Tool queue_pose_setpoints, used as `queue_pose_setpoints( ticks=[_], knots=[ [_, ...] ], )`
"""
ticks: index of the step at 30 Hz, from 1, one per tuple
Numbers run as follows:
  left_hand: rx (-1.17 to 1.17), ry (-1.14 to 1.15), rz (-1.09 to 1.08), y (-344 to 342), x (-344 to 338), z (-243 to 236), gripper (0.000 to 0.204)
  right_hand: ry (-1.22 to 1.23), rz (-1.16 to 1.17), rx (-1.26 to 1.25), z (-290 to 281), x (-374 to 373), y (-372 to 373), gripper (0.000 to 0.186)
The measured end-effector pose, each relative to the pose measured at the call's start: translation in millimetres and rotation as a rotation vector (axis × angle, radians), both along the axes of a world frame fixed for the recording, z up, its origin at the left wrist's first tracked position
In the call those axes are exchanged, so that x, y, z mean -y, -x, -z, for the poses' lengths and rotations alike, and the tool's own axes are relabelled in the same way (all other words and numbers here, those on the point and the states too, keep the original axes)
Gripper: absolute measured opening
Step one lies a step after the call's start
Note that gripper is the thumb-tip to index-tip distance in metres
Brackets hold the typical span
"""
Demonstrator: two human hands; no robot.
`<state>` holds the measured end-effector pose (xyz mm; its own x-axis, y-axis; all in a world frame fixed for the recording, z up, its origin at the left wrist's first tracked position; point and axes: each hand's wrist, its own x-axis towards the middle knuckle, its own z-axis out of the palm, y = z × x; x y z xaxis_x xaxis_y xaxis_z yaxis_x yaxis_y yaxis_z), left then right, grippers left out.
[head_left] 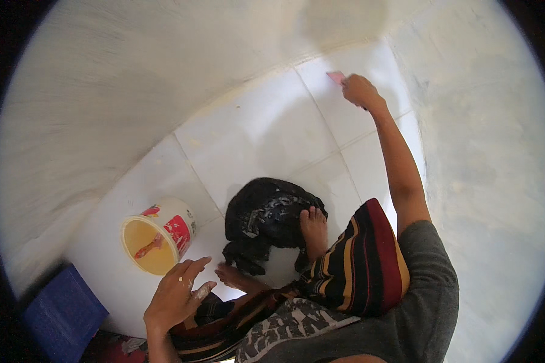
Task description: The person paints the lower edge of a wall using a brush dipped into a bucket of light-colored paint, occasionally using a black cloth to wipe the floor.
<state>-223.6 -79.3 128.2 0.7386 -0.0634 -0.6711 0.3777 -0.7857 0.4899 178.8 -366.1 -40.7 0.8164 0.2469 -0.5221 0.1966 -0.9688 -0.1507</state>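
The right hand (362, 92) squeezes a flat pink scraper (335, 77); the left hand (177, 293) (smudged white) spreads out near a round white plastic bucket (188, 216).

Brt glare on flr tiles (224, 139), soft shadows, dk fisheye rim.

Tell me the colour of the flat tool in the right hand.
Pinkish; the flat tool shows best in the head view.
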Motion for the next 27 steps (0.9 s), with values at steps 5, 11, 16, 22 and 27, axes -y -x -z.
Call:
queue_pose_setpoints(
  ticks=[5,11,16,22,27],
  knots=[
    [0.029,-0.016,0.075,-11,6,0,0.045,-0.068,-0.106,0.423,80,69,-22,0.025],
    [0.002,-0.005,0.059,-10,5,-7,0.045,-0.108,0.051,0.018,14,27,-13,0.025],
    [-0.039,0.025,0.066,-14,9,-3,0.046,-0.192,-0.093,0.392,38,24,-20,0.026],
    [-0.022,-0.093,0.073,-9,5,-4,0.046,-0.189,-0.056,0.37,29,18,-6,0.025],
    [-0.038,0.04,0.036,-12,8,-2,0.045,0.003,-0.007,0.183,62,34,-36,0.026]
  ],
)
